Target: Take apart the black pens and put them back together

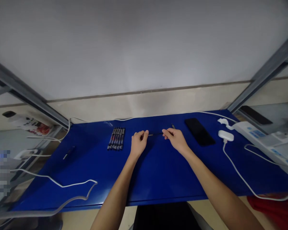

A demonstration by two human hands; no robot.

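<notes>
- Rod (157,134): long axis left to right, bridging both hands, neither nearer.
- Left hand (138,143): fingers curled closed on left end.
- Right hand (176,138): fingertips pinched on right end.

Dim, soft light; pale grey wall (139,48) unevenly lit, darkest at upper right corner. Faint glare on glossy blue worktop (158,175). Wide-angle stretch, blur toward edges; pixelated patch (0,174) far left.
</notes>
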